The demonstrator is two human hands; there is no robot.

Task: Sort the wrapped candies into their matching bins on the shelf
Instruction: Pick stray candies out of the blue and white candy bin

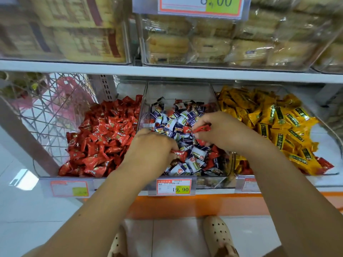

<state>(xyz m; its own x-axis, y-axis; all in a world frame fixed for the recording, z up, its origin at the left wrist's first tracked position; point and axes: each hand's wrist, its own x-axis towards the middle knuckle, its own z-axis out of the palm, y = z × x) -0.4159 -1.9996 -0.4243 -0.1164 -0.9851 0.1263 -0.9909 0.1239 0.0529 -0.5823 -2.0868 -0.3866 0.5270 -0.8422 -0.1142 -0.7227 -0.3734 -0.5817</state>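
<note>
Fingers, left hand (150, 148): curled, the tips pinching a red foil-wrapped candy (179, 153).
Fingers, right hand (224, 129): curled, thumb and fingertips pinching a second red wrapped candy (202, 129).
Candy against fingers: each red sweet sticks out past its fingertips toward the other hand, the left one low on the heap, the right one lifted just above it.
Middle bin (178, 89): clear plastic, heaped with purple-and-white wrapped candies (178, 125); more red strays lie among them, under and between both hands.
Left bin (128, 89): clear plastic, full of matching red candies, just beside the left hand.
Right bin (325, 140): yellow wrapped candies (278, 125), with stray red wrappers (324, 164) at its front corner.
Price label (173, 186): orange-edged card reading 19.90 below the middle bin.
Risk: slick foil held only at the tips may slip and drop back into the heap; a purple-and-white neighbour may ride along into the red bin.
Risk: buried strays are likely to be missed.
</note>
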